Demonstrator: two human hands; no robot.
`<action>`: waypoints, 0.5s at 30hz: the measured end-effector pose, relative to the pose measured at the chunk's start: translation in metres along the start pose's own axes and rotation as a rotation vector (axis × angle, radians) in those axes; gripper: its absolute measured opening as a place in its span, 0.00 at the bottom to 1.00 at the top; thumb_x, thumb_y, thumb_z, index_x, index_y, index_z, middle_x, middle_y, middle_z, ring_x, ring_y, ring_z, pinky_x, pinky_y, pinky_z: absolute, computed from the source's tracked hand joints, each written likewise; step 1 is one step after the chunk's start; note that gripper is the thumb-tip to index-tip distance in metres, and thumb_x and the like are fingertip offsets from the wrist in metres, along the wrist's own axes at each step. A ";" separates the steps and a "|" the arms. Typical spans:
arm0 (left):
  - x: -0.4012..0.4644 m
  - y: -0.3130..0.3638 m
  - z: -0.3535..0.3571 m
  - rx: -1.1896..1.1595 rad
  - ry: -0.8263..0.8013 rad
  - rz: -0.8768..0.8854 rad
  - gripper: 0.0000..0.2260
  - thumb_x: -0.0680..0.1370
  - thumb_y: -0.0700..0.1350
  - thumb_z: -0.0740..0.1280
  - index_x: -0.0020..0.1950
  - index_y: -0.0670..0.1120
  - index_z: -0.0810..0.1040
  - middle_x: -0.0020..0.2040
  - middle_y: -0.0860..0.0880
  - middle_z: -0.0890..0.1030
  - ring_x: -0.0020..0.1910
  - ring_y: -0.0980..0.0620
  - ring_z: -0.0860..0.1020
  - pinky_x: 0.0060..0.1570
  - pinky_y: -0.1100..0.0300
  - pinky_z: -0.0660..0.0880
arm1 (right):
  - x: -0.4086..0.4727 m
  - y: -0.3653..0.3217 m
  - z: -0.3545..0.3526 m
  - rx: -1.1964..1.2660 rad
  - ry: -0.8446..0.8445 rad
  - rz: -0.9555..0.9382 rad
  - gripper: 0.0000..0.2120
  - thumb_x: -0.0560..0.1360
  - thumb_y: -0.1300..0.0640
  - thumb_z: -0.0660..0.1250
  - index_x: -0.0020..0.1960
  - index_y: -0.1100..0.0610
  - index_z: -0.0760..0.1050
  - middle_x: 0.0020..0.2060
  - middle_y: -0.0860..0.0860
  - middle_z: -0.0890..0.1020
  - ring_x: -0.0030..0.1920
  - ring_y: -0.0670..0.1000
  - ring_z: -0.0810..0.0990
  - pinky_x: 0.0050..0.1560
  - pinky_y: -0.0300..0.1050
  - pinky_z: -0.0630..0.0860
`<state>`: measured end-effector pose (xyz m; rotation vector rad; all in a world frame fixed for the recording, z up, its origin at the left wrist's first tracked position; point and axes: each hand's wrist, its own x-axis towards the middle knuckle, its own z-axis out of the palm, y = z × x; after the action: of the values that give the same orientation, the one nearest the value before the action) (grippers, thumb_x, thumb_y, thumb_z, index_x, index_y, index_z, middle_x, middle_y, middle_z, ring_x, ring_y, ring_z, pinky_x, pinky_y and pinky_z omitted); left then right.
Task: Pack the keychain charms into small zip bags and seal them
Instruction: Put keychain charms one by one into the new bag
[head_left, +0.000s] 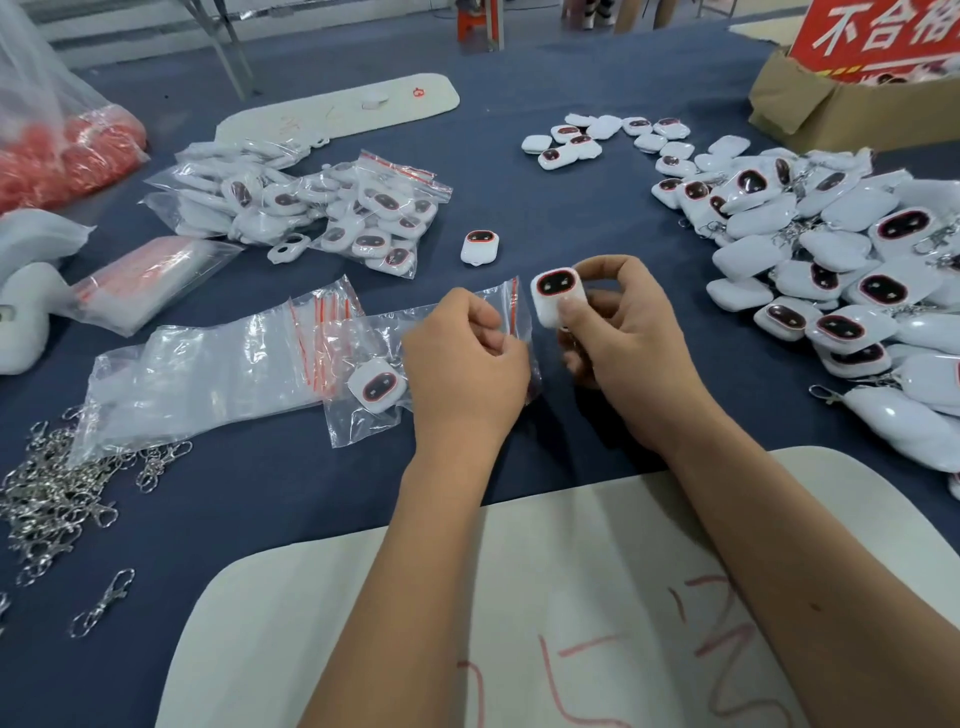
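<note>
Hands meet at the middle of the blue table (545, 208). Left hand (465, 364) pinches a small zip bag (514, 306). Right hand (623, 343) holds a white charm (558, 296) just beside the bag's mouth.

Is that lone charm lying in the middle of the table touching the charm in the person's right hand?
Apart. The head view shows bare blue cloth between the lone charm and the held charm in the right hand.
</note>
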<state>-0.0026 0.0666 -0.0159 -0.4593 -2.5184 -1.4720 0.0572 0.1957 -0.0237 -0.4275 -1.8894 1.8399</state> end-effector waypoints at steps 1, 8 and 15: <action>0.001 0.000 0.000 -0.029 0.005 -0.014 0.08 0.71 0.36 0.70 0.40 0.48 0.77 0.32 0.55 0.79 0.34 0.56 0.78 0.35 0.68 0.72 | 0.000 0.000 0.000 -0.084 0.002 -0.032 0.05 0.82 0.54 0.69 0.56 0.54 0.77 0.36 0.49 0.82 0.29 0.48 0.75 0.29 0.43 0.73; 0.001 0.005 -0.002 -0.134 0.082 0.064 0.08 0.70 0.35 0.71 0.40 0.48 0.77 0.32 0.53 0.80 0.33 0.56 0.78 0.35 0.68 0.75 | -0.003 -0.002 0.000 -0.418 -0.007 -0.165 0.07 0.79 0.60 0.70 0.50 0.54 0.87 0.40 0.46 0.88 0.42 0.47 0.85 0.48 0.48 0.82; -0.002 0.009 -0.002 -0.153 0.073 0.230 0.06 0.71 0.38 0.71 0.40 0.47 0.75 0.31 0.53 0.77 0.30 0.54 0.76 0.33 0.59 0.76 | -0.005 -0.004 -0.001 -0.096 -0.053 -0.137 0.08 0.78 0.60 0.75 0.54 0.60 0.80 0.38 0.56 0.86 0.33 0.52 0.82 0.33 0.46 0.79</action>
<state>0.0024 0.0685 -0.0076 -0.6807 -2.2211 -1.5655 0.0622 0.1937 -0.0206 -0.2755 -1.9969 1.6923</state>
